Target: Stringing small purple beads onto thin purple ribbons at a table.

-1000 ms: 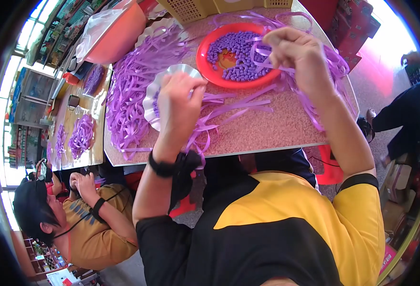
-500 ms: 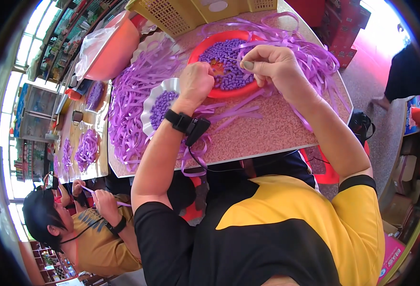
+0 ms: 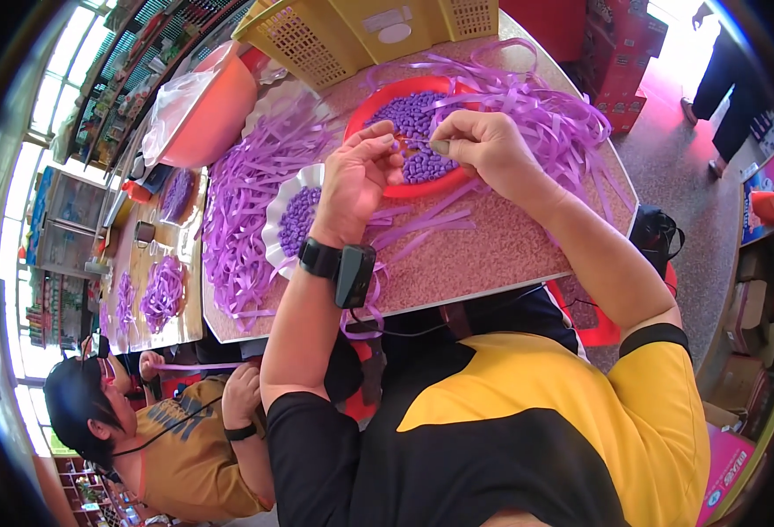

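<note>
Both my hands meet over a red plate (image 3: 447, 186) of small purple beads (image 3: 405, 112). My right hand (image 3: 499, 156) pinches a thin, needle-like piece (image 3: 415, 140) between thumb and forefinger, its tip pointing toward my left hand. With the palm turned partly up, my left hand (image 3: 358, 183) has its fingers curled at the other end of that piece; what lies between its fingertips is too small to make out. Beside my left wrist stands a white fluted bowl (image 3: 275, 230) holding more purple beads (image 3: 299, 221). Loose purple ribbons (image 3: 236, 206) are heaped left of it.
More purple ribbons (image 3: 549, 110) spread right of the plate. A yellow plastic crate (image 3: 330, 44) stands at the back, a pink-orange basin (image 3: 216, 105) at the far left. A co-worker (image 3: 185, 439) sits at left, holding a ribbon. Red boxes (image 3: 620, 70) are stacked beyond the table.
My left hand has turned from a closed, knuckles-up pose to palm partly up. My right hand has moved slightly left and down, bringing the thin piece to the left fingertips.
</note>
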Demonstrator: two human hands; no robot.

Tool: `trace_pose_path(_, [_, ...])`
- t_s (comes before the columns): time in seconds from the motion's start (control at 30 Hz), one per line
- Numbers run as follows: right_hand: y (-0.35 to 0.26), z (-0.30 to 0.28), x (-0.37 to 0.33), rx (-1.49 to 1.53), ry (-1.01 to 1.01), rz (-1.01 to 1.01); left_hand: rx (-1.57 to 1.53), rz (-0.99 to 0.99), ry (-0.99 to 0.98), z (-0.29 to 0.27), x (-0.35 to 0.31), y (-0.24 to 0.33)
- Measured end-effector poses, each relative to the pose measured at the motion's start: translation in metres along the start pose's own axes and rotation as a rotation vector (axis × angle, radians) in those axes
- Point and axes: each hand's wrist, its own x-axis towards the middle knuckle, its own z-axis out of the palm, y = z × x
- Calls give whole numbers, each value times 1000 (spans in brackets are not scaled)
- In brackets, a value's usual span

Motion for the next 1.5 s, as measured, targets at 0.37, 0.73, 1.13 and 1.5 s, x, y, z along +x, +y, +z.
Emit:
trace_pose_path(0.37, [-6, 13, -3, 217, 130, 19, -414, -113, 61, 49, -13, -42])
trace_pose_path(0.73, [-11, 16, -5, 170, 144, -73, -379, -90, -129, 23, -14, -42])
trace_pose_path(1.13, [-7, 3, -4, -321, 146, -75, -361, 53, -46, 23, -11, -47])
trace_pose_path(1.5, [-7, 6, -5, -348, 145, -31, -315, 138, 3, 27, -15, -53])
